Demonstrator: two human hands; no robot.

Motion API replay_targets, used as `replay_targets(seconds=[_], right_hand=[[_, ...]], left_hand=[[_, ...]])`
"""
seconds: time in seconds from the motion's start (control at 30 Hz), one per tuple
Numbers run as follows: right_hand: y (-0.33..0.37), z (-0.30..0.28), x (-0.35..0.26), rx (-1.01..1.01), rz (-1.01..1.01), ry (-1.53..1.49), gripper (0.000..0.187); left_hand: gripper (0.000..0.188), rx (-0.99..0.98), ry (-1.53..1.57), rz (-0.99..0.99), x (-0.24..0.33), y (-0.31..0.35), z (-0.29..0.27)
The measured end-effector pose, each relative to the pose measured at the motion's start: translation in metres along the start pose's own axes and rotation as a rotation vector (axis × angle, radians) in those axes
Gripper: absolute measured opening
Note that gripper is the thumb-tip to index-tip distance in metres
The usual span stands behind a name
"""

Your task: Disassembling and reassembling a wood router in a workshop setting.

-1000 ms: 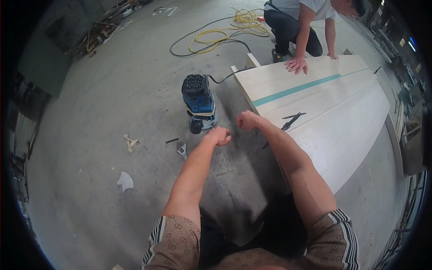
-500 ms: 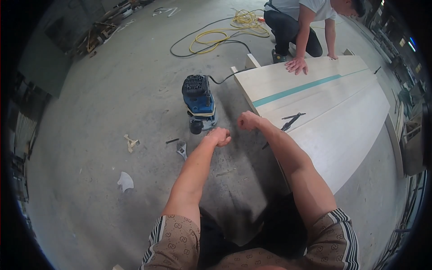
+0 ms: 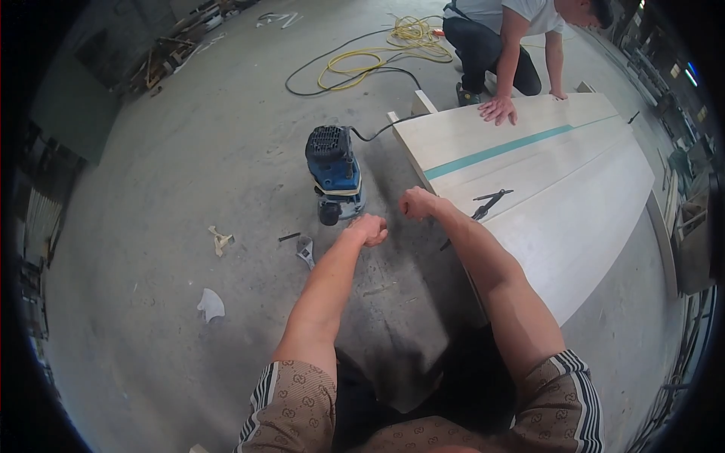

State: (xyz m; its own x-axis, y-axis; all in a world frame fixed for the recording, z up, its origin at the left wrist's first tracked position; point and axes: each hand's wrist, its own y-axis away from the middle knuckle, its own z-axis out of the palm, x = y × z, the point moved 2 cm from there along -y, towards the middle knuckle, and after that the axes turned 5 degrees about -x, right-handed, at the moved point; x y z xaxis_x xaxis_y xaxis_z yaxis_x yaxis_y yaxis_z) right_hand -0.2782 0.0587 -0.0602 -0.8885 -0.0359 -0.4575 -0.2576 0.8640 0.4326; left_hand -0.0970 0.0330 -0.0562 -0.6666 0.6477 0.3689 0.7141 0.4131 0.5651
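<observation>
My left hand (image 3: 368, 229) is closed, low over the floor beside the base of a blue and black router (image 3: 334, 170). My right hand (image 3: 417, 203) is also curled closed, next to the near left edge of a large pale wooden panel (image 3: 559, 219) with a teal stripe. The insides of both hands are hidden, so what they hold, if anything, does not show. A black hinged tool, perhaps a clamp (image 3: 491, 205), lies on the panel by my right forearm. On the floor left of my left forearm is an adjustable wrench (image 3: 305, 251), with a short black rod (image 3: 289, 236) beside it.
Across the panel a crouching person (image 3: 502, 53) rests both hands on it. Coiled yellow and black cable (image 3: 411, 38) lies behind the router, whose cord runs to the panel. Off-white scraps (image 3: 212, 304) dot the floor; wood pieces (image 3: 162, 64) are stacked far left.
</observation>
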Motion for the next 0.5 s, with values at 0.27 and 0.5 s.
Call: replay_targets(seconds=[0.27,0.5], right_hand=[[0.0000,0.0032,0.0005,-0.050,0.012,-0.056,0.008],[-0.0051,0.0059,0.0009,-0.026,-0.022,-0.009,0.010]], left_hand=[[0.033,0.008,-0.016,0.013,-0.0023,-0.0028,0.0006],[0.034,0.001,-0.018,-0.001,-0.0016,0.0021,-0.0006]])
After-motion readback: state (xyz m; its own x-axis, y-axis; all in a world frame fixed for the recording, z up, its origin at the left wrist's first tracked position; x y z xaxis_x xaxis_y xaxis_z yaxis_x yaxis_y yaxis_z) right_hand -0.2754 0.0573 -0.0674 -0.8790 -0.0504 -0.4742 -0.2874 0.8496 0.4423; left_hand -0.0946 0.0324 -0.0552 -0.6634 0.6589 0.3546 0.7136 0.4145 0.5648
